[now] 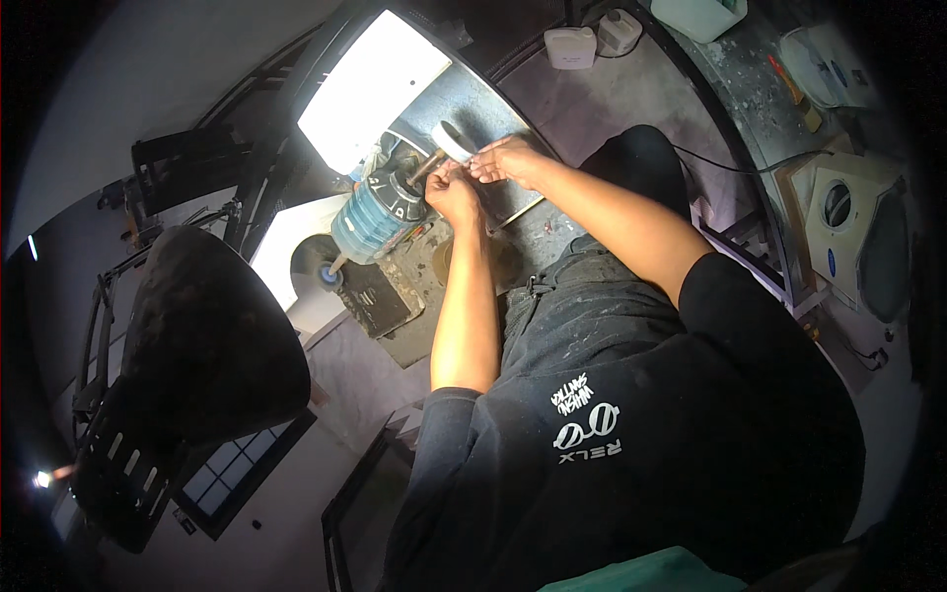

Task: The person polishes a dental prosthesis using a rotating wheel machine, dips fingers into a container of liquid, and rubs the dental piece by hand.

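Note:
A blue bench motor (pixel 373 219) with a dark end cap lies on the work surface, and its shaft (pixel 428 166) points up and to the right. Near the shaft's end is a pale round wheel (pixel 451 140). Close below the wheel, my left hand (pixel 454 197) is closed, fingers bent in a pinch. My right hand (pixel 505 163) comes in from the right, its fingertips pinched together beside the wheel's lower edge. The two hands almost meet. Whatever is between their fingers is too small and too hidden to name. A dark disc (pixel 308 259) is on the motor's other end.
A brightly lit white panel (pixel 370 84) rises behind the motor. A black lamp shade (pixel 212 335) hangs at the left. White jugs (pixel 570 47) stand at the far side. At the right is a cream-coloured machine (pixel 831 222), with a cable (pixel 750 171) running towards it.

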The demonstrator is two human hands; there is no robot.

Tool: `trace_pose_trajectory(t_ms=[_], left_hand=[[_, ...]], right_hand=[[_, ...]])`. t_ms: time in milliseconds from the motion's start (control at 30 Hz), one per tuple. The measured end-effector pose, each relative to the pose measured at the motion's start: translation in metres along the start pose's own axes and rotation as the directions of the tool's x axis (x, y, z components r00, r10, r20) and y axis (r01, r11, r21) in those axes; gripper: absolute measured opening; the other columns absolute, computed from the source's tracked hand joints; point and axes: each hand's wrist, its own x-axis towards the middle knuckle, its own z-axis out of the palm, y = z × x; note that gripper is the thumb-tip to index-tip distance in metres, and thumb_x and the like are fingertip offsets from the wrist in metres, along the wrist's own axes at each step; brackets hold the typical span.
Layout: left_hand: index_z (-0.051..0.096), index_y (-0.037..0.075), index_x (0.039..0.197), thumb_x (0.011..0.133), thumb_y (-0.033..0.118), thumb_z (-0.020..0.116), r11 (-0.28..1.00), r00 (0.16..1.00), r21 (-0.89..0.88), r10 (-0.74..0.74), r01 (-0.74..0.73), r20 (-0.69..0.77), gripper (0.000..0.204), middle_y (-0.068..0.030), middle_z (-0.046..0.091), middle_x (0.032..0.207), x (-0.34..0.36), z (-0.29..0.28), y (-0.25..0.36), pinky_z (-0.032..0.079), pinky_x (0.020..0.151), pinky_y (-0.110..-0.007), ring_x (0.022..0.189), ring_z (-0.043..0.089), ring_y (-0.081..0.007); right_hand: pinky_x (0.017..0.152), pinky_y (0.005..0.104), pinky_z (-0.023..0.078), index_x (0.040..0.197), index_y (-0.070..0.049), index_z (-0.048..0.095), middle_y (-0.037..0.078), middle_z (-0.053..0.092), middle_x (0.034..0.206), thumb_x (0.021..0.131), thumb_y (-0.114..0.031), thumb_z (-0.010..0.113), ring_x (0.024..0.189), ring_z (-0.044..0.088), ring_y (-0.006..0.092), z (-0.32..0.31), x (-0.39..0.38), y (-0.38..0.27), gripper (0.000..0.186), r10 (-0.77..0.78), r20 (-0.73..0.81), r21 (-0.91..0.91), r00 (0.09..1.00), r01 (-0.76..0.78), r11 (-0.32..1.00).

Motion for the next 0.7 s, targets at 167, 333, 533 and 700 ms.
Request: trace_pose_trajectory(t_ms=[167, 333, 533, 700], left_hand=[[0.054, -0.005, 0.081, 0.081, -0.006, 0.051, 1.000, 1.000, 0.005, 0.007, -0.007, 0.028, 0.003, -0.0075, 0.059, 0.072, 0.001, 0.002, 0.000, 0.040, 0.051, -0.021, 0.058, 0.052, -0.0093], [0.054, -0.006, 0.084, 0.082, -0.004, 0.051, 0.996, 0.997, 0.066, 0.048, -0.053, 0.068, 0.004, -0.0067, 0.059, 0.071, 0.008, -0.002, -0.006, 0.041, 0.051, -0.021, 0.058, 0.052, -0.0089], [0.056, -0.004, 0.088, 0.084, -0.001, 0.054, 0.998, 0.997, 0.035, 0.051, -0.053, 0.066, 0.006, -0.0058, 0.059, 0.074, 0.011, -0.030, -0.003, 0.040, 0.054, -0.021, 0.060, 0.051, -0.0092], [0.054, -0.005, 0.099, 0.087, 0.000, 0.053, 0.961, 0.949, -0.076, 0.277, -0.268, 0.154, 0.013, -0.0100, 0.061, 0.087, -0.031, -0.041, 0.069, 0.049, 0.069, -0.025, 0.073, 0.057, -0.0122]], right_hand=[[0.068, 0.0282, 0.053, 0.095, 0.006, 0.058, 0.013, 0.064, 0.086, 0.084, -0.008, 0.058, 0.076, 0.064, 0.0189, -0.003, 0.004, 0.001, 0.018, 0.015, -0.036, -0.001, 0.999, -0.015, 1.000], [0.069, 0.0280, 0.053, 0.097, 0.004, 0.059, 0.011, 0.064, 0.086, 0.085, -0.010, 0.057, 0.076, 0.063, 0.0174, -0.007, 0.006, 0.002, 0.019, 0.015, 0.042, 0.019, 0.999, -0.016, 1.000], [0.064, 0.0266, 0.053, 0.097, 0.006, 0.060, 0.012, 0.065, 0.084, 0.083, -0.007, 0.058, 0.071, 0.064, 0.0174, 0.019, -0.007, -0.001, 0.019, 0.038, 0.076, -0.063, 0.996, -0.034, 0.997], [0.061, 0.0248, 0.052, 0.097, 0.007, 0.061, 0.013, 0.066, 0.084, 0.085, -0.007, 0.057, 0.068, 0.063, 0.0155, 0.041, -0.056, -0.023, 0.019, -0.012, 0.257, -0.115, 0.966, 0.043, 0.992]])
